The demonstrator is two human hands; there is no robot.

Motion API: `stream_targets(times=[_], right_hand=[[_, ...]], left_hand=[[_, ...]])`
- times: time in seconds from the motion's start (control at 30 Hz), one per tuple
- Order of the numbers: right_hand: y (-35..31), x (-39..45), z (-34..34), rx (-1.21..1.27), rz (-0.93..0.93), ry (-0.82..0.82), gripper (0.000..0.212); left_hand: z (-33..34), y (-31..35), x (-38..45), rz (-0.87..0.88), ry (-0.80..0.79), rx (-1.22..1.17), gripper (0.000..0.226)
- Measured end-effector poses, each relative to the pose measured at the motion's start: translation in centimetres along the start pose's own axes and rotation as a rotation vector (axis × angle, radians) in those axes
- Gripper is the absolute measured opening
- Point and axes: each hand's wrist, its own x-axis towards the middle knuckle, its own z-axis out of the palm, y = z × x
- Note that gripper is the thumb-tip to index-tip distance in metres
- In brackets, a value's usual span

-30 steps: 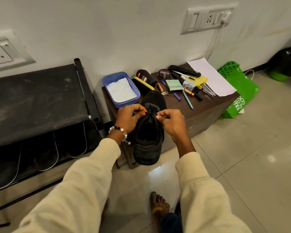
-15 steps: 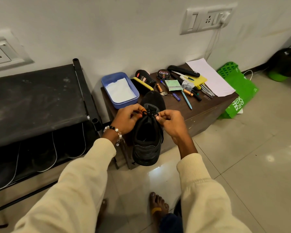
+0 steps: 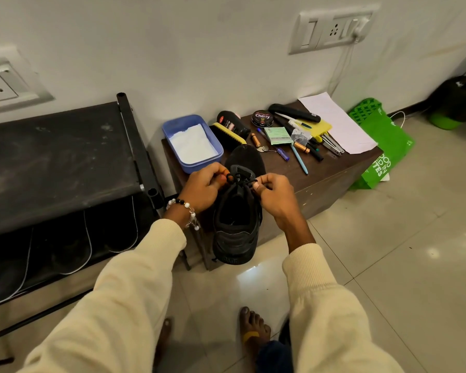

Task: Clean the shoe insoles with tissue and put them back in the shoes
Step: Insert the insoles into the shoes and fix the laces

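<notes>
A black shoe [image 3: 237, 232] stands on the front edge of a low brown wooden cabinet [image 3: 326, 181], heel toward me and hanging past the edge. My left hand [image 3: 203, 188] pinches the black lace [image 3: 238, 179] on the shoe's left side. My right hand [image 3: 276, 195] pinches the lace on the right side. A blue tub [image 3: 172, 130] holding white tissue [image 3: 193, 145] sits behind the shoe at the cabinet's left end. The inside of the shoe is dark, so I cannot tell whether an insole lies in it.
A shoe brush [image 3: 228, 134], polish bottle [image 3: 233, 123], Cherry polish tin [image 3: 262, 117], batteries, pens and white paper [image 3: 336, 122] crowd the cabinet top. A black rack [image 3: 57, 162] stands left; a green bag [image 3: 385, 152] leans right. My bare feet [image 3: 254, 329] are on the tiled floor.
Both hands have stayed at the lace, with only small finger movements. The shoe has not moved.
</notes>
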Motion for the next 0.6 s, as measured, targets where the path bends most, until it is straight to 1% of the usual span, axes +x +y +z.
stream_targets(times=[0.07,0.1,0.23,0.37,0.47,0.53,0.6], right_hand=[[0.0,-0.1,-0.1,0.006,-0.003,-0.026,0.007],[-0.1,-0.1,-0.1,0.002,-0.007,-0.034,0.007],[-0.2,-0.2,0.1,-0.008,-0.017,-0.011,0.006],[-0.3,-0.1,0.3,-0.054,-0.015,0.016,0.007],[-0.5,0.0,0.3,-0.061,-0.018,0.034,0.007],[-0.5,0.1,0.1,-0.039,-0.01,0.036,0.005],[-0.4,0.2,-0.3,0.029,-0.001,0.031,0.005]], left_hand=[[-0.2,-0.3,-0.1,0.068,-0.051,0.027,0.02],[-0.2,-0.4,-0.1,0.087,-0.037,0.044,0.021],[0.4,-0.1,0.0,0.084,0.114,0.105,0.009],[1.0,0.0,-0.1,0.023,0.171,0.136,0.01],[1.1,0.3,0.0,-0.039,0.163,0.126,0.012],[1.2,0.5,0.1,-0.068,0.154,0.069,0.011],[1.0,0.5,0.1,-0.112,0.162,-0.037,0.007]])
